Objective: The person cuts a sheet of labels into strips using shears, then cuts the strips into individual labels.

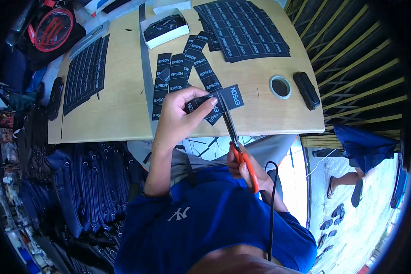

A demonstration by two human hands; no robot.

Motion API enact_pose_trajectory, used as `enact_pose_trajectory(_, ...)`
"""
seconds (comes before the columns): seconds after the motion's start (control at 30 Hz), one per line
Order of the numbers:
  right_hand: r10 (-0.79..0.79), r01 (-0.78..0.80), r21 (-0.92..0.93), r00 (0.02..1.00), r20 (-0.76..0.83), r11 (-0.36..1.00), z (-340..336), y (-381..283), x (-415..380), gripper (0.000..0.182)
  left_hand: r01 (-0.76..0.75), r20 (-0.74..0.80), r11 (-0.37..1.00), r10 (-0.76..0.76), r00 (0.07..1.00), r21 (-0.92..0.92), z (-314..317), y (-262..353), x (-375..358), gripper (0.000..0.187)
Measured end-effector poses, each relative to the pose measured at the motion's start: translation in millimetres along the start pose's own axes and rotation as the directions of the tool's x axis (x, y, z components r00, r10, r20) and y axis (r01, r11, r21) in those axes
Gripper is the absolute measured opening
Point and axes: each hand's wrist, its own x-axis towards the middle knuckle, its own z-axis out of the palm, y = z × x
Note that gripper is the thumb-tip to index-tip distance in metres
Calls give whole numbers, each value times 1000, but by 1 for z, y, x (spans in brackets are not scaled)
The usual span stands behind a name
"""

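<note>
Between the thumb and fingers of my left hand (182,107) is a black strip of EPSON labels (233,97), held out over the table's front edge. My right hand (243,165) grips orange-handled scissors (229,123), whose blades point up and lie across the strip just right of my left thumb. Behind my left hand, several cut label strips (176,71) are spread on the table, some overlapping. A small piece of label (213,119) shows beneath the held strip, close to the blades.
On the wooden table (118,105) are stacked label sheets (246,29), a white box of cut labels (165,28), a tape roll (280,86), a black case (307,90) and more sheets (86,73). Dark blue straps (96,187) hang at left. A person's leg (347,180) shows at right.
</note>
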Motion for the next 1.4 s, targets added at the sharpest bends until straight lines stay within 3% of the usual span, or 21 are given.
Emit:
enact_pose_trajectory(0.7,43,-45,-33,998,-44,998,0,-6,7,54,58,39,998,-58,998,1,-2,-6,6,10)
enact_pose_trajectory(0.77,-43,28,-140,993,-111,990,4,-6,9,46,58,27,998,-58,998,3,-2,-7,7,11)
enact_pose_trajectory(1.07,11,-47,-191,982,-188,980,7,-11,13,28,50,8,999,-50,999,4,-6,-12,13,19)
enact_pose_trajectory(1.4,35,-63,-152,984,-176,986,5,-10,19,34,70,7,998,-70,998,-9,-9,-17,18,20)
